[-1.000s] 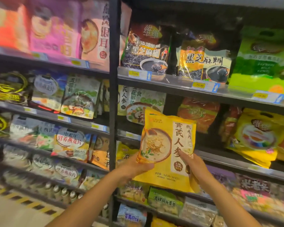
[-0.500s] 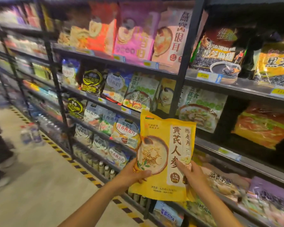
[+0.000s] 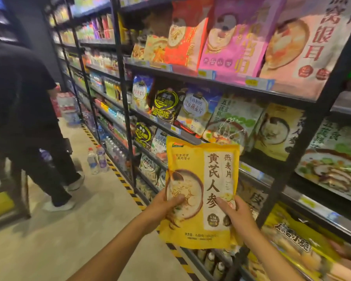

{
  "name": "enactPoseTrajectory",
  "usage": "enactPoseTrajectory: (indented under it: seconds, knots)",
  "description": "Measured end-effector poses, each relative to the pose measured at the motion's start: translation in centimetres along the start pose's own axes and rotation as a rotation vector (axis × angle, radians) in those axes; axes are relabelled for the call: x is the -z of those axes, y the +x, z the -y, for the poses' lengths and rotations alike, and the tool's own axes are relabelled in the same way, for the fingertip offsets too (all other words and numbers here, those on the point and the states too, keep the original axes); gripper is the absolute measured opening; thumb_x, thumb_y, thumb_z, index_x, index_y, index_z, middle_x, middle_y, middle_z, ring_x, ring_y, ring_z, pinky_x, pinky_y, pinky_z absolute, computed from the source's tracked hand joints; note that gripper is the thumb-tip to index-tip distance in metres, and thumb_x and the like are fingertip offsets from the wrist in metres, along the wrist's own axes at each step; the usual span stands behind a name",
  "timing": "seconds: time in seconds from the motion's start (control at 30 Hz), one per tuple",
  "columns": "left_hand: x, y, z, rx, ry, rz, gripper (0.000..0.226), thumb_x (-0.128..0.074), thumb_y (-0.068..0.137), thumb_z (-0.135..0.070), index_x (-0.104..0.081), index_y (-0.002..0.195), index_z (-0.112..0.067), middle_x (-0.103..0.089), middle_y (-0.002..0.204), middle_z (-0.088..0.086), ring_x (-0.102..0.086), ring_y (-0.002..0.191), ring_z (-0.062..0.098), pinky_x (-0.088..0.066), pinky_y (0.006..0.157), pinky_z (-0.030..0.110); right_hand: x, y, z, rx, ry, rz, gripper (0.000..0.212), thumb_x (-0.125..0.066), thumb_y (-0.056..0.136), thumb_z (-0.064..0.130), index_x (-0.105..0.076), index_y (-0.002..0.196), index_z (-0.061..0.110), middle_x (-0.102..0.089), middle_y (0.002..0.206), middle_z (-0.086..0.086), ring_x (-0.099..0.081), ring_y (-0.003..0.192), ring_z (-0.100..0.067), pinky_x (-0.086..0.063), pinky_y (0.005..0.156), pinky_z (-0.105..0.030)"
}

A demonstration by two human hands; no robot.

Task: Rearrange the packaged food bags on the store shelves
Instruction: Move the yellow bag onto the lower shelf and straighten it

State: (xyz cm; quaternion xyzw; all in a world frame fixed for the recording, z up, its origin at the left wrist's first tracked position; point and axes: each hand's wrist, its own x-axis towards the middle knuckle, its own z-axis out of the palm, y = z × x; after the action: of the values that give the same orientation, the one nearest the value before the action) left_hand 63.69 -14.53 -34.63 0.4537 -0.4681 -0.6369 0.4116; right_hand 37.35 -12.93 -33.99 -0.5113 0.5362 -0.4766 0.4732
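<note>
Closest in, both forearms reach up from the bottom of the frame, and the yellow oat bag (image 3: 201,191) is held upright between them, out in the aisle just in front of the shelves rather than on any shelf. The left hand (image 3: 166,205) wraps the bag's lower left edge with the thumb pressed over the bowl picture; the right hand (image 3: 236,213) clamps the lower right side, thumb on the front. So both are closed on the bag, not empty. My guess is two hands low down keep a floppy pouch from folding while its label faces the person, handy for checking where it belongs.

Right behind it, the shelf (image 3: 190,136) carries a green vegetable bag (image 3: 229,122) and what looks like a matching yellow bag (image 3: 280,130) leaning beside a black upright (image 3: 304,151), probably its home row. Further left, a person in dark clothes (image 3: 22,110) stands in the aisle near water bottles (image 3: 97,159) on the floor.
</note>
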Motion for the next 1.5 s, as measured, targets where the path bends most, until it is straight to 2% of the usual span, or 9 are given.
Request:
enactPoseTrajectory:
  seconds: [0.17,0.4,0.63,0.77,0.93,1.1,1.23,1.4,1.5]
  knots:
    - [3.9,6.3,-2.5,-0.017,-0.015,-0.09,0.078,-0.085,0.075,-0.045,-0.054,0.142,-0.022,-0.073,0.128,0.004,-0.07,0.118,0.026,-0.05,0.109,0.051,-2.3,7.4,-0.4,0.008,0.008,0.049,0.026,-0.076,0.09,0.025,-0.07,0.114,0.019,-0.08,0.109,0.001,-0.077,0.097,-0.016,-0.063,0.08,-0.035]
    - [6.1,14.0,-5.0,-0.049,0.016,-0.123,0.064,-0.082,0.078,-0.038,-0.058,0.136,-0.022,-0.076,0.122,0.007,-0.073,0.113,0.029,-0.054,0.104,0.053,-3.4,15.1,-0.4,0.014,0.032,0.039,0.03,-0.078,0.087,0.029,-0.071,0.114,0.019,-0.08,0.107,0.004,-0.077,0.099,-0.018,-0.062,0.087,-0.043]
    - [6.1,21.0,-6.4,-0.107,0.087,-0.071,0.072,-0.086,0.073,-0.053,-0.058,0.137,-0.034,-0.074,0.127,-0.003,-0.071,0.117,0.023,-0.053,0.105,0.052,-2.6,18.8,0.7,-0.008,0.105,-0.036,0.031,-0.076,0.092,0.023,-0.069,0.122,0.021,-0.079,0.113,0.003,-0.076,0.104,-0.019,-0.061,0.091,-0.046]
    - [5.0,24.8,-7.9,-0.134,0.179,0.012,0.041,-0.078,0.086,-0.046,-0.058,0.12,-0.056,-0.069,0.129,-0.016,-0.066,0.118,0.014,-0.053,0.104,0.043,-1.7,20.0,1.0,-0.027,0.092,-0.149,0.037,-0.077,0.089,0.033,-0.068,0.125,0.026,-0.078,0.117,0.008,-0.075,0.107,-0.015,-0.06,0.095,-0.046]
    - [3.6,29.4,-10.3,-0.142,0.201,0.164,0.028,-0.072,0.095,-0.027,-0.062,0.117,-0.042,-0.077,0.106,-0.019,-0.073,0.103,0.006,-0.058,0.077,0.019,-1.6,20.9,2.0,-0.03,0.096,-0.318,0.036,-0.074,0.093,0.029,-0.066,0.128,0.025,-0.078,0.118,0.008,-0.075,0.107,-0.014,-0.061,0.093,-0.043]
    - [2.0,33.4,-12.0,-0.138,0.21,0.33,0.065,-0.084,0.075,-0.058,-0.061,0.133,-0.039,-0.074,0.125,-0.01,-0.07,0.117,0.019,-0.055,0.102,0.049,-1.4,20.6,2.7,-0.001,0.077,-0.505,0.044,-0.073,0.093,0.033,-0.063,0.135,0.024,-0.076,0.124,0.007,-0.073,0.111,-0.014,-0.061,0.092,-0.041]
    - [-1.0,34.8,-13.0,-0.161,0.215,0.437,0.036,-0.078,0.091,-0.035,-0.066,0.124,-0.033,-0.075,0.121,-0.006,-0.07,0.114,0.018,-0.055,0.102,0.046,-0.9,19.4,3.7,0.015,0.016,-0.677,0.046,-0.073,0.09,0.04,-0.062,0.133,0.027,-0.075,0.125,0.007,-0.072,0.112,-0.012,-0.06,0.094,-0.041]
    - [-4.9,35.5,-14.0,-0.142,0.128,0.529,0.041,-0.077,0.091,-0.036,-0.065,0.129,-0.03,-0.073,0.124,-0.006,-0.069,0.116,0.019,-0.054,0.103,0.048,0.1,17.5,4.8,-0.041,-0.277,-0.909,0.053,-0.068,0.095,0.046,-0.046,0.139,0.028,-0.063,0.126,0.015,-0.066,0.097,0.006,-0.054,0.07,-0.014]
    - [-6.9,35.9,-14.9,-0.158,0.097,0.531,0.057,-0.081,0.083,-0.046,-0.062,0.135,-0.03,-0.071,0.129,-0.006,-0.067,0.119,0.02,-0.053,0.105,0.05,0.2,16.4,4.4,-0.044,-0.474,-0.992,0.081,-0.068,0.091,0.055,-0.032,0.157,0.026,-0.046,0.149,0.011,-0.05,0.132,-0.007,-0.049,0.098,-0.023]
